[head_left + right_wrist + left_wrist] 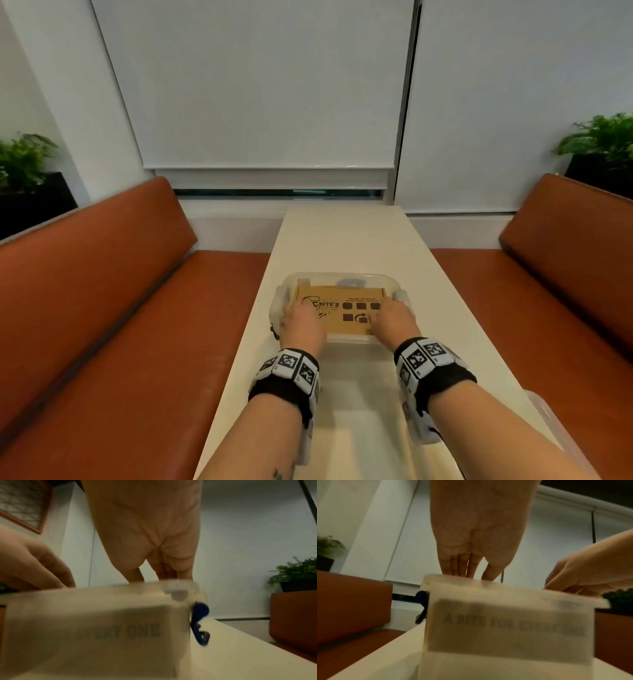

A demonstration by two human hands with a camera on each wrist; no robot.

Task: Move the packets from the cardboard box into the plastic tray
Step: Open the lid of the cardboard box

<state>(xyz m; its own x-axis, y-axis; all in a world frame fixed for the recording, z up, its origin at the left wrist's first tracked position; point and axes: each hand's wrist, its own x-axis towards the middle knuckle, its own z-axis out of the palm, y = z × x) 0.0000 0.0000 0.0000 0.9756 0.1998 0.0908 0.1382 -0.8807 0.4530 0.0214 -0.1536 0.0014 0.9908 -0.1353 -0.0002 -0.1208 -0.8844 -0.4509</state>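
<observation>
Cardboard box point(337, 310) sits inside plastic tray point(342, 277); left hand point(298, 320) at nine o'clock, right hand point(393, 317) at three, fingers extended flat on lid, gripping nothing. Pressing could crush hidden packets.

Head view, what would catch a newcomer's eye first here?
The cardboard box printed with dark lettering, sitting inside the clear plastic tray at the middle of the white table. The left hand and right hand reach onto it from the near side. Orange benches flank the table.
</observation>
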